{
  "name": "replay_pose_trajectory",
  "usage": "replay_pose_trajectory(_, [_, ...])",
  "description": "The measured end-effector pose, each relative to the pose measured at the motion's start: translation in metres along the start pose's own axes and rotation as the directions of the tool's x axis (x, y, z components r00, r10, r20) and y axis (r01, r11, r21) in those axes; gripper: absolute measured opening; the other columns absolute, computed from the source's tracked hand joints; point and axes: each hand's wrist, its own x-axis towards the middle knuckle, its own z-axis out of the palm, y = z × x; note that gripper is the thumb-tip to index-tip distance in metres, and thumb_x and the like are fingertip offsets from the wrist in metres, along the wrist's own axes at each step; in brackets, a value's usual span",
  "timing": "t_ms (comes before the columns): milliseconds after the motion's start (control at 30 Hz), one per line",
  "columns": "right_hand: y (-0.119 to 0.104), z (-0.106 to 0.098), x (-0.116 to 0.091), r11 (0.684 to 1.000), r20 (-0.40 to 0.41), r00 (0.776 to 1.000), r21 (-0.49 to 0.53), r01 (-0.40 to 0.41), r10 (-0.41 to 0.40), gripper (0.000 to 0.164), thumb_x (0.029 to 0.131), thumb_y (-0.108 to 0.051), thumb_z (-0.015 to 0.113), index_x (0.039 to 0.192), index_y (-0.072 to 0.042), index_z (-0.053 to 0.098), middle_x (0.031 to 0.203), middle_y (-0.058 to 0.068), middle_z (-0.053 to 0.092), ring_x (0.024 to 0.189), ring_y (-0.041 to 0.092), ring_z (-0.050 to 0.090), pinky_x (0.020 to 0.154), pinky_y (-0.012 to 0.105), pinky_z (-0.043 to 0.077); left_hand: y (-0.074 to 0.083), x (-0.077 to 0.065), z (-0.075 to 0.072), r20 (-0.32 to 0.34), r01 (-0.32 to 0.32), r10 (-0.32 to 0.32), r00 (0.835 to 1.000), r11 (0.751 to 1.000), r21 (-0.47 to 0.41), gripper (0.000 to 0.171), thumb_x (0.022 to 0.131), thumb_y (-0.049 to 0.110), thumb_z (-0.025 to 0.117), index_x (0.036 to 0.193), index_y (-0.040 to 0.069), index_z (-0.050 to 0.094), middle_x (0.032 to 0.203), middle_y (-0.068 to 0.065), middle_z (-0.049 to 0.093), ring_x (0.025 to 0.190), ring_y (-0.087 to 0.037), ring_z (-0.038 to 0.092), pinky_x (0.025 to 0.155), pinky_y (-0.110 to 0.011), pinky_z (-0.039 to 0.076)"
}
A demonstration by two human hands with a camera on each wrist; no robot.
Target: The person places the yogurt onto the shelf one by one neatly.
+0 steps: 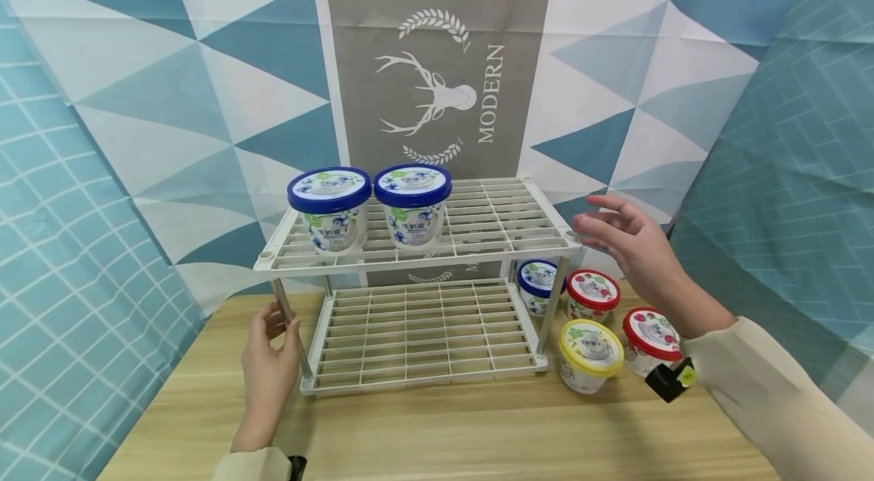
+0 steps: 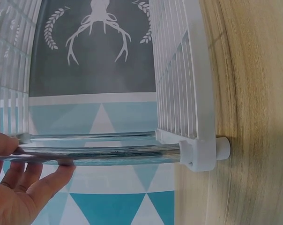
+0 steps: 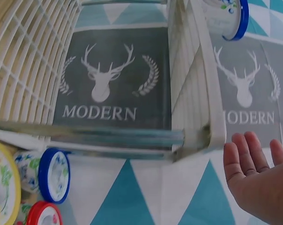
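Head view: gripping the front left post point(image 1: 303, 365) of the white rack point(image 1: 423, 264) with the left hand point(image 1: 269, 363), curling thumb and fingers round it. Holding the right hand point(image 1: 631, 242) open, with fingers loosely bent and grasping nothing, near the upper shelf's front right corner. Seeing the rack standing on the wooden table point(image 1: 444, 428), with two blue-lidded tubs point(image 1: 334, 227) sitting side by side on the upper shelf's left part. Spotting a third blue-lidded tub point(image 1: 536, 280), a yellow-lidded tub point(image 1: 590, 352) and two red-lidded tubs point(image 1: 592, 291) clustering on the table at the rack's right.

Left wrist view: pinching the post between thumb and fingers, well above the lower shelf. Seeing a white foot point(image 2: 223, 149) meeting the table.

Right wrist view: extending fingers beside the upper shelf's corner. Finding contact there impossible to tell. Seeing a grey panel point(image 3: 153, 47) reading "MODERN" behind the rack.
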Motion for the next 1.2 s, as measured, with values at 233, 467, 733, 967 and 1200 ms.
replay_pose_trajectory(233, [0.017,-0.018,-0.013,0.998,-0.035,0.999,0.044,0.042,-0.041,0.029,0.094,-0.016,0.056,0.122,-0.023,0.050,0.106,-0.010,0.061,0.096,0.001,0.062,0.084,0.011,0.047,0.001,0.000,-0.001,0.001,-0.009,0.009,1.000,1.000,-0.001,0.038,0.093,0.003,0.053,0.128,-0.003,0.042,0.115,-0.025,0.057,0.103,-0.038,0.058,0.066,0.008,0.032])
replay_pose_trajectory(467, [0.043,-0.031,-0.025,0.999,-0.028,0.999,-0.027,-0.035,0.034,0.027,0.095,-0.018,0.055,0.119,-0.026,0.049,0.103,-0.014,0.063,0.092,-0.001,0.061,0.079,0.011,0.047,0.000,0.000,0.000,0.006,-0.008,0.008,1.000,1.000,-0.001,0.038,0.093,0.003,0.053,0.128,-0.003,0.042,0.115,-0.025,0.057,0.103,-0.038,0.058,0.067,0.008,0.031])
replay_pose_trajectory(733, [0.078,-0.044,-0.041,0.967,-0.083,0.982,-0.181,-0.180,0.168,0.036,0.095,-0.029,0.055,0.129,-0.024,0.042,0.104,-0.021,0.058,0.094,-0.005,0.057,0.079,0.010,0.047,-0.001,0.000,0.001,0.004,-0.002,0.002,1.000,1.000,-0.007,0.038,0.093,0.004,0.053,0.128,-0.003,0.042,0.116,-0.025,0.057,0.103,-0.038,0.057,0.067,0.007,0.032])
replay_pose_trajectory(967, [0.098,-0.051,-0.050,0.905,-0.116,0.953,-0.298,-0.303,0.281,0.058,0.094,-0.040,0.052,0.141,-0.012,0.031,0.110,-0.019,0.052,0.091,-0.009,0.055,0.079,0.014,0.048,0.000,0.000,0.001,0.009,0.007,-0.007,1.000,1.000,0.000,0.038,0.094,0.005,0.053,0.129,-0.002,0.042,0.117,-0.025,0.056,0.104,-0.037,0.057,0.067,0.007,0.031])
replay_pose_trajectory(1200, [0.122,-0.053,-0.062,0.902,-0.141,0.948,-0.296,-0.315,0.285,0.064,0.093,-0.036,0.056,0.140,0.000,0.030,0.105,-0.017,0.053,0.088,-0.011,0.054,0.078,0.017,0.051,0.000,-0.001,0.001,0.005,0.006,-0.006,1.000,1.000,0.008,0.038,0.094,0.006,0.053,0.129,-0.002,0.042,0.116,-0.025,0.057,0.104,-0.038,0.057,0.066,0.007,0.031])
